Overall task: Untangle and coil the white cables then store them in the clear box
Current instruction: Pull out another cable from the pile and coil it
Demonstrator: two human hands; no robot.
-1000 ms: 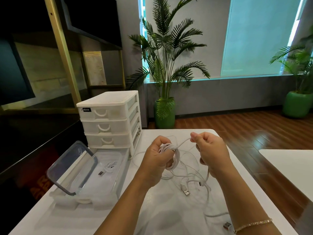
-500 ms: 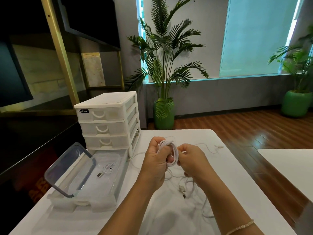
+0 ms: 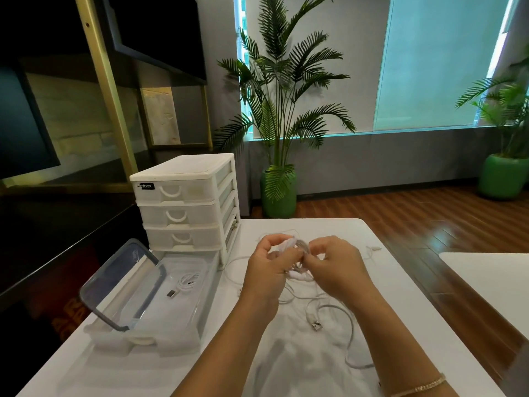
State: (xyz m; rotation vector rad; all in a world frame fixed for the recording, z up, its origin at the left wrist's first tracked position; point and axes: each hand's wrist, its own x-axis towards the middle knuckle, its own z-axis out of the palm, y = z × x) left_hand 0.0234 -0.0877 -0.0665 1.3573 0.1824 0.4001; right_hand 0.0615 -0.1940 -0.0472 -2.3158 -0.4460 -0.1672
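From the head camera, both hands meet above the white bench (image 3: 400, 282). The left hand (image 3: 269, 267) grips a bundle of coiled white cable (image 3: 297, 247) in curled fingers, and the right hand (image 3: 335, 267) pinches the same bundle from the other side. Loose cable (image 3: 349, 319) trails from the bundle over the bench, one USB plug (image 3: 316, 326) lying below the hands. To the left the clear box (image 3: 160, 319) stands open, its lid (image 3: 123, 282) tilted up, with a coiled cable (image 3: 187, 282) inside. Behind the box sits a white drawer unit (image 3: 186, 202).
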